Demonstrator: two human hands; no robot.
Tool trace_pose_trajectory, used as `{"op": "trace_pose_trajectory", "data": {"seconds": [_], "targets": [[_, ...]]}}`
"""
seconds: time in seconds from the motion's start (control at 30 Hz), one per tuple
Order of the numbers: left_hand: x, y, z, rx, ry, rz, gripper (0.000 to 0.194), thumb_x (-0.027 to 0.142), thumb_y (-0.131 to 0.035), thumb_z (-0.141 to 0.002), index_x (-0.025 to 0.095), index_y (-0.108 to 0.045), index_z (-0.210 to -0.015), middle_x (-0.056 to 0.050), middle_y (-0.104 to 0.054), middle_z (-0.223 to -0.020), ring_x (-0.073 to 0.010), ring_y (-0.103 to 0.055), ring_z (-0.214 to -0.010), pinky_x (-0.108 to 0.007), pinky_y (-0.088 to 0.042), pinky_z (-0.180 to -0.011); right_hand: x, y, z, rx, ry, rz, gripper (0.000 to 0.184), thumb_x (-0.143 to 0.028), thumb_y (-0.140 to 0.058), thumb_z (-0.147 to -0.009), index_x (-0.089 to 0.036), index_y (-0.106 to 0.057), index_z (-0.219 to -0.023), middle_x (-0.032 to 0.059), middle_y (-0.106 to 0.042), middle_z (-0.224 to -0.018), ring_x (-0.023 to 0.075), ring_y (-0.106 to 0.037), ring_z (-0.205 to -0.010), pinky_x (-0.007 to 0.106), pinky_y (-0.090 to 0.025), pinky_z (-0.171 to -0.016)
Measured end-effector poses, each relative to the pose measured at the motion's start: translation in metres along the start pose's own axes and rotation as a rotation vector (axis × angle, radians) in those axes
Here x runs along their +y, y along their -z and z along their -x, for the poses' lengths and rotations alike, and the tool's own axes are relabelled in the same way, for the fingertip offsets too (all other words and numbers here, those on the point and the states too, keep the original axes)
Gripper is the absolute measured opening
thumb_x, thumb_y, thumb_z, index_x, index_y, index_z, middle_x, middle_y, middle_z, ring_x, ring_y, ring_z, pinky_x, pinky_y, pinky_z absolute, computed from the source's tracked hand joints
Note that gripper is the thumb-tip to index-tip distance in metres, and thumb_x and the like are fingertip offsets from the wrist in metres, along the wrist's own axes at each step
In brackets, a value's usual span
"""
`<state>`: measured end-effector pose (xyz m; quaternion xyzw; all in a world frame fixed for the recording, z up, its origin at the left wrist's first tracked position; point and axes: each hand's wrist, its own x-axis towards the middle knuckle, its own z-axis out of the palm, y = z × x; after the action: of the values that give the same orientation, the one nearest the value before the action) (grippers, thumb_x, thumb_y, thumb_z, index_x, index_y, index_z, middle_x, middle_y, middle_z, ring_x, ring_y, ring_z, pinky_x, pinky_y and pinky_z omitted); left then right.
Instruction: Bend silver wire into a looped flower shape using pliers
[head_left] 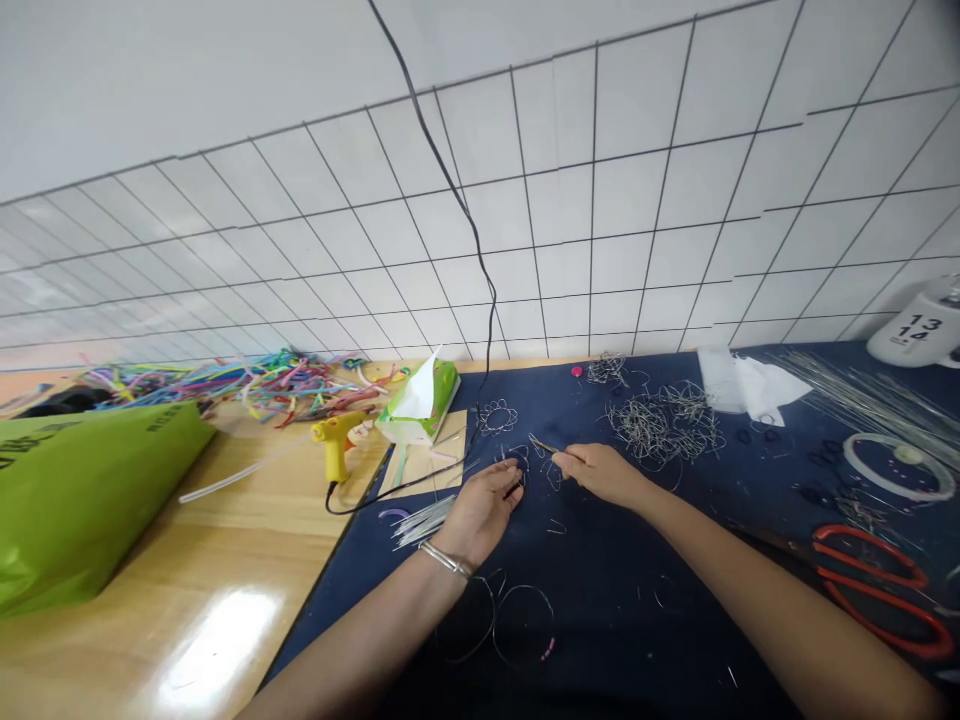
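My left hand, with a silver bangle on its wrist, is closed in a pinch on a bent wire piece above the dark blue cloth. Held in my right hand is a slim brass-coloured tool, its tip pointing left toward the wire; its exact kind is too small to tell. Just behind the hands lies a flower-shaped wire loop. A bundle of cut wires rests beside my left wrist. Nearer to me are large wire rings, one with pink beads.
A tangled wire heap sits behind my right hand. Red-handled scissors, a clear coil and a white mug are at right. To the left are a yellow glue gun, a tissue pack and a green bag.
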<state>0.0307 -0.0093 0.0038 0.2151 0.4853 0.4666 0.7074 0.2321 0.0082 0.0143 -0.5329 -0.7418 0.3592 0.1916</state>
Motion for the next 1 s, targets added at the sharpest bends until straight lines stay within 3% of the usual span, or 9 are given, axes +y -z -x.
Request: {"op": "trace_pose_trajectory", "data": {"seconds": [0.27,0.4,0.5,0.63,0.7,0.8,1.0], "targets": [[0.006,0.025,0.040,0.079,0.040,-0.208,0.026,0.017,-0.067,-0.065,0.015,-0.060,-0.091,-0.008,-0.059,-0.093,-0.0169,-0.056,-0.087,-0.029,-0.043,-0.072,0.003,0.002,0.000,-0.010,0.014,0.000,0.052,-0.058,-0.025,-0.084,-0.019,-0.057,-0.070,0.0013,-0.056,-0.062,0.0121,-0.049,-0.055,0.023,-0.031,-0.054],[0.013,0.034,0.046,0.120,-0.154,-0.439,0.031,0.024,-0.064,-0.068,0.018,-0.058,-0.097,-0.007,-0.057,-0.095,-0.0168,-0.054,-0.083,-0.028,-0.041,-0.069,0.007,0.001,-0.002,-0.035,0.023,0.042,0.053,-0.059,-0.024,-0.083,-0.019,-0.057,-0.071,0.0017,-0.056,-0.062,0.0125,-0.049,-0.055,0.024,-0.031,-0.054],[0.026,0.033,0.029,0.054,-0.440,-0.763,0.029,0.027,-0.062,-0.070,0.020,-0.058,-0.098,-0.005,-0.056,-0.092,-0.0176,-0.051,-0.086,-0.030,-0.040,-0.077,0.009,0.001,-0.003,-0.062,0.024,0.083,0.053,-0.059,-0.025,-0.083,-0.019,-0.057,-0.070,0.0018,-0.057,-0.064,0.0127,-0.050,-0.056,0.024,-0.031,-0.055],[0.038,0.026,-0.014,-0.070,-0.817,-1.287,0.029,0.023,-0.061,-0.070,0.020,-0.058,-0.098,-0.006,-0.054,-0.097,-0.0212,-0.049,-0.094,-0.037,-0.037,-0.087,0.007,0.003,-0.002,-0.106,-0.008,0.109,0.053,-0.059,-0.025,-0.083,-0.019,-0.058,-0.071,0.0014,-0.058,-0.064,0.0124,-0.050,-0.056,0.023,-0.030,-0.055],[0.037,0.022,-0.032,-0.088,-0.850,-1.473,0.032,0.022,-0.061,-0.070,0.020,-0.057,-0.102,-0.007,-0.054,-0.099,-0.0220,-0.049,-0.095,-0.037,-0.037,-0.087,0.007,0.003,-0.001,-0.113,-0.019,0.117,0.052,-0.058,-0.025,-0.083,-0.020,-0.058,-0.072,0.0015,-0.058,-0.065,0.0125,-0.050,-0.057,0.023,-0.030,-0.055],[0.032,0.022,-0.049,-0.146,-0.793,-1.625,0.026,0.024,-0.062,-0.069,0.019,-0.058,-0.095,-0.006,-0.055,-0.090,-0.0202,-0.052,-0.086,-0.034,-0.040,-0.080,0.006,0.004,0.000,-0.113,-0.027,0.123,0.052,-0.059,-0.025,-0.083,-0.020,-0.058,-0.072,0.0017,-0.058,-0.065,0.0126,-0.050,-0.057,0.023,-0.029,-0.054],[0.026,0.026,-0.055,-0.202,-0.769,-1.593,0.009,0.025,-0.057,-0.074,0.019,-0.058,-0.080,-0.003,-0.053,-0.080,-0.0162,-0.052,-0.076,-0.028,-0.040,-0.071,0.003,0.005,0.002,-0.127,-0.049,0.127,0.053,-0.060,-0.024,-0.083,-0.020,-0.058,-0.073,0.0019,-0.058,-0.065,0.0125,-0.050,-0.058,0.023,-0.029,-0.054]]}}
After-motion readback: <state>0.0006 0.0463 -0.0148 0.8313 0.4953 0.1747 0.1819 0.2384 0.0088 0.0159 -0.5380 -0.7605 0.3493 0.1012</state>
